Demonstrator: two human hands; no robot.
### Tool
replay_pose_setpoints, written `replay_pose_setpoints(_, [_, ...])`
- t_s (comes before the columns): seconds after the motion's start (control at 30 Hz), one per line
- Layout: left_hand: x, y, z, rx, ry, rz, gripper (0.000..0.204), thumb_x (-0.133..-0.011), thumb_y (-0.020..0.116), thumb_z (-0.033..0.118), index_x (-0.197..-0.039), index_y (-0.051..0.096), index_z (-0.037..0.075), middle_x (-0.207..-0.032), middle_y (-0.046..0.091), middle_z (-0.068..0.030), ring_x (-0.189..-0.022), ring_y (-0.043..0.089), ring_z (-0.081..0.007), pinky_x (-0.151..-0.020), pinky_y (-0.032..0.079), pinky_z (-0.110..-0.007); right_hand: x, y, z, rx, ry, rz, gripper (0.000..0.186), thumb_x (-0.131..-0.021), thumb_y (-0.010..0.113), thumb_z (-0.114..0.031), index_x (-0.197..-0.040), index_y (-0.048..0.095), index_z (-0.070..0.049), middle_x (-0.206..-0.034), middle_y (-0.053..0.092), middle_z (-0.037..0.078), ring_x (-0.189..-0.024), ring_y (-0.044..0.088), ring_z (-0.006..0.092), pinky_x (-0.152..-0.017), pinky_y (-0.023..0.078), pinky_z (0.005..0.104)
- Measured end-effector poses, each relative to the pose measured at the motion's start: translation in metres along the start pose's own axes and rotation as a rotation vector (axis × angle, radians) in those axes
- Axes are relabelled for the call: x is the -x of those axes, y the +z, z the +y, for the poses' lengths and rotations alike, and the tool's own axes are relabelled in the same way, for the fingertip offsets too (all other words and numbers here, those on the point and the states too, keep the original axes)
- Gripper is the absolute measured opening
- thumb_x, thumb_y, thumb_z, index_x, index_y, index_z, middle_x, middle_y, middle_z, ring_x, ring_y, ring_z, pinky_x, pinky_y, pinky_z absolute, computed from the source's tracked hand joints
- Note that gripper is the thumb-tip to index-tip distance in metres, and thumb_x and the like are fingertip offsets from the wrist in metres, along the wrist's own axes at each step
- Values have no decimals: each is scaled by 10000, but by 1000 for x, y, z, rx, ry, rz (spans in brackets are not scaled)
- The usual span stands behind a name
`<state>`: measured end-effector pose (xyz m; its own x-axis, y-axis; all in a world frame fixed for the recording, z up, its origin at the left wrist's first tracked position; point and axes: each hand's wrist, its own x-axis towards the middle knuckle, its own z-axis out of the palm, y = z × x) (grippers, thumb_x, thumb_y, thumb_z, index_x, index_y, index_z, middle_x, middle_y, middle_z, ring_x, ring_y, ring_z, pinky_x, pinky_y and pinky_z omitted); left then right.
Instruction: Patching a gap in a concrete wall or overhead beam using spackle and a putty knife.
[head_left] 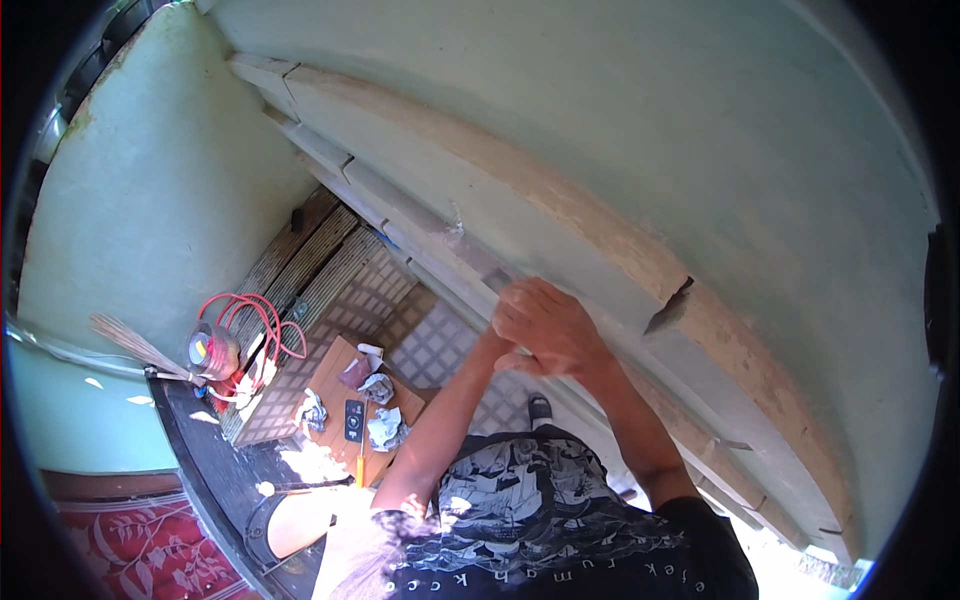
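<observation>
Both hands are close together in front of the pale green wall's lower ledges. My right hand (555, 325) is uppermost, fingers curled over and thumb pointing left. It covers most of my left hand (492, 345), whose fingers are hidden. Just beyond the knuckles, a small grey patch (495, 280) shows against the ledge; I cannot tell whether it is a held thing or part of the surface. Nearest to the hands is the beige wall trim (590, 225), with a dark broken notch (670, 305) to the right.
On the lower left, a small wooden table (335, 375) bears crumpled paper (385, 428), a phone (354, 420) and an orange-handled tool (360, 468). Beyond it are a red hose (270, 320), a clear container (212, 350) and a broom (135, 340). My sandalled foot (540, 408) stands on the tiles.
</observation>
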<state>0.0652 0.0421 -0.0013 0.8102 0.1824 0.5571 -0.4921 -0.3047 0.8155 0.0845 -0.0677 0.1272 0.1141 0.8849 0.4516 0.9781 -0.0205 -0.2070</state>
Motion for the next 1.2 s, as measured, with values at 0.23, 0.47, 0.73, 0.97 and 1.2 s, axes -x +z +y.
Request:
replay_pose_setpoints(0.23, [-32,-31,20,-230,191,-339,165,-508,709,149,-655,637,167,-581,592,-33,-573,586,-277,-536,444,-374,16,-15,-36,233,-219,460,636,-912,232,-653,-1344,478,-257,-1454,370,84,-1371,286,251,-1142,174,413])
replay_pose_setpoints(0.47, [-31,-10,17,-176,214,-324,233,-447,718,118,-660,639,169,-590,600,-25,-577,590,-273,-543,449,-372,16,-8,-8,294,-205,337,622,-809,320,-750,-1231,573,-368,-1472,321,91,-1385,241,246,-1135,185,455])
replay_pose_setpoints(0.73, [-27,-16,9,-102,73,-210,166,-543,680,211,-636,594,104,-595,579,-122,-613,592,-344,-560,461,-398,35,2,0,77,-168,421,582,-765,454,-721,-1154,633,-327,-1415,397,134,-1300,369,338,-1110,242,451])
replay_pose_setpoints(0.97, [-32,-17,34,-907,431,15,164,-542,672,226,-619,586,110,-588,588,-77,-617,608,-288,-531,443,-378,20,21,23,337,-82,26,560,-737,451,-763,-1069,671,-370,-1410,393,172,-1262,432,334,-1106,251,436])
replay_pose_setpoints(1.2, [-29,-27,25,-240,240,-303,206,-563,689,254,-626,578,93,-570,568,-77,-589,583,-305,-550,436,-392,27,-7,-25,24,-296,497,530,-835,393,-685,-1276,526,-425,-1477,328,89,-1359,312,262,-1140,194,415])
